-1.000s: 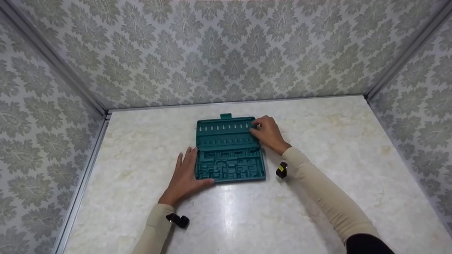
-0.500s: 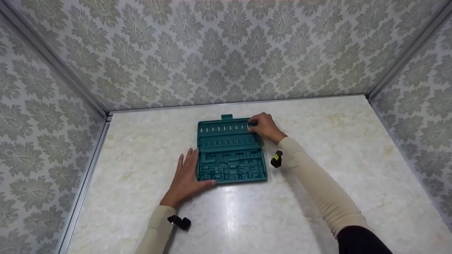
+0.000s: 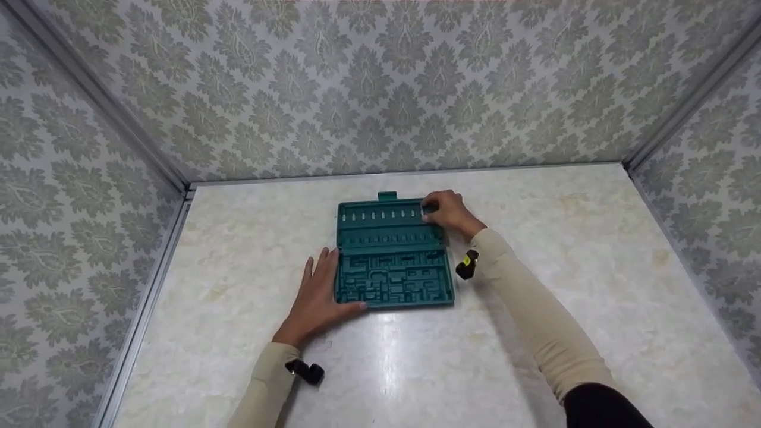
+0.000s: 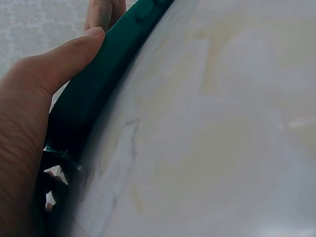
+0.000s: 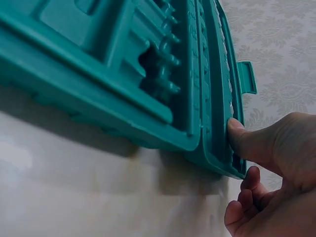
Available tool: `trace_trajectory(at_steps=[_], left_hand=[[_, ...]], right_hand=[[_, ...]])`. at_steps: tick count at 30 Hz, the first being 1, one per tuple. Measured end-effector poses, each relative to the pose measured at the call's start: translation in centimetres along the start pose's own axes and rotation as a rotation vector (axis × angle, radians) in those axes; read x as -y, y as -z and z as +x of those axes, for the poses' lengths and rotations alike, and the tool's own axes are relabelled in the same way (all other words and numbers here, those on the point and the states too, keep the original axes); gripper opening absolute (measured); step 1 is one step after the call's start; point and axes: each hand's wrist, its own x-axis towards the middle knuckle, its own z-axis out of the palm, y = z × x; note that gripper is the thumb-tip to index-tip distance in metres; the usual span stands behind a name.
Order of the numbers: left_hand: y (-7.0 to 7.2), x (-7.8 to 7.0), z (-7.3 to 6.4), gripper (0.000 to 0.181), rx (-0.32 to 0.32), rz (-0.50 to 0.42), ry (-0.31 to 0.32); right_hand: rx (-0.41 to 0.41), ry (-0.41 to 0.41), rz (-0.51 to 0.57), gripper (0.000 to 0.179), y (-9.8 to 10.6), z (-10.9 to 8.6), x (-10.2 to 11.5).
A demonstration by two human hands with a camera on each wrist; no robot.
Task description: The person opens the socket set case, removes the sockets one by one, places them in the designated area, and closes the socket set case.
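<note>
An open green plastic tool case point(image 3: 392, 276) lies flat, its lid point(image 3: 386, 223) folded back. Along the lid runs a row of small silver bits point(image 3: 373, 216). At the right end of that row my right hand point(image 3: 452, 214) pinches the last bit between thumb and forefinger; the fingertips mostly hide it. In the right wrist view the thumb point(image 5: 242, 136) reaches inside the lid, with the other fingers outside it. My left hand point(image 3: 318, 297) rests on the case's near left corner, fingers straight along the left side. Its thumb point(image 4: 81, 49) lies on the front edge.
The case's lower half holds moulded recesses. A latch tab point(image 3: 387, 195) sticks up from the lid's far edge. All of this is on a marbled white table point(image 3: 535, 249), with patterned walls point(image 3: 380, 89) at the back and both sides.
My right hand has shifted slightly left, from beside the lid's right end onto the last bit in the row. The left hand stays at the case's corner.
</note>
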Motion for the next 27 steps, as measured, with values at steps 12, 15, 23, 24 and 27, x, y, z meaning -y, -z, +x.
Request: trace_trajectory(at_steps=[12,15,23,24,27], left_hand=[[0.0,0.0,0.0,0.141,0.002,0.004,0.012],[0.0,0.0,-0.1,0.141,0.0,0.003,0.01],[0.0,-0.1,0.0,0.142,0.002,0.005,0.017],[0.1,-0.1,0.0,0.142,0.003,0.005,0.016],[0.2,-0.1,-0.1,0.142,0.003,0.002,0.009]], right_hand=[[-0.078,0.032,0.038,0.034,-0.6,-0.3,-0.7],[-0.107,0.023,0.07,0.033,-0.9,-0.5,-0.7],[-0.151,0.018,0.083,0.029,-1.3,-0.9,-0.9],[-0.164,0.021,0.079,0.026,-1.3,-0.8,-0.9],[-0.208,0.034,0.083,0.018,-1.5,-0.8,-0.8]])
